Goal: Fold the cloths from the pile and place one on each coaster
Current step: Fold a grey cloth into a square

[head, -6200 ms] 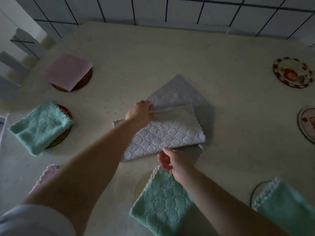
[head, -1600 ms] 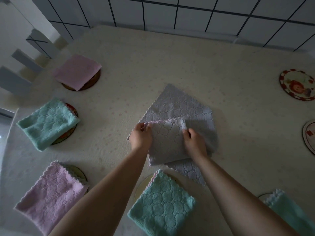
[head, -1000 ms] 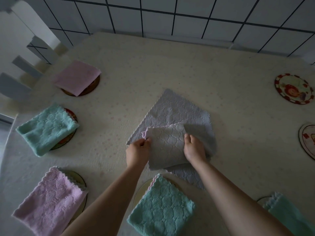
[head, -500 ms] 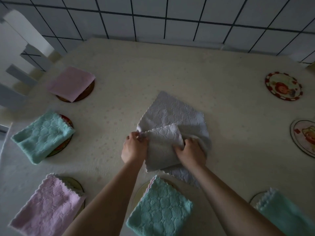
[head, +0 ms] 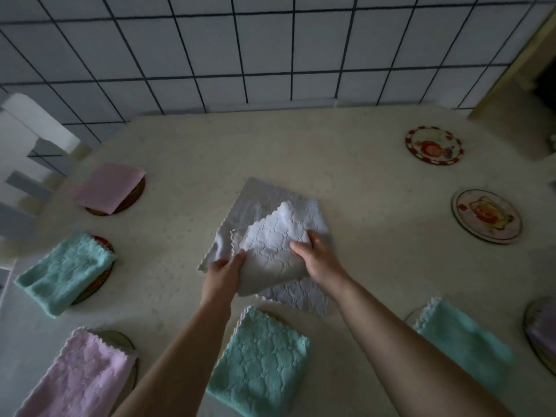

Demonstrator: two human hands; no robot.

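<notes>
Both hands (head: 224, 266) (head: 319, 255) low over the table, gripping the folded grey cloth (head: 270, 254)

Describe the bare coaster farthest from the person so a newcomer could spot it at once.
Start at the tiled wall and drop to the table's far right corner. The round coaster there has a red-and-white rim; unlike the pale-rimmed bare coaster nearer the person, it lies closest to the wall.

The pink cloth (head: 72, 377) at lower left was cut off by the frame edge. The coaster (head: 541, 335) at far right was cropped and blurred.
</notes>
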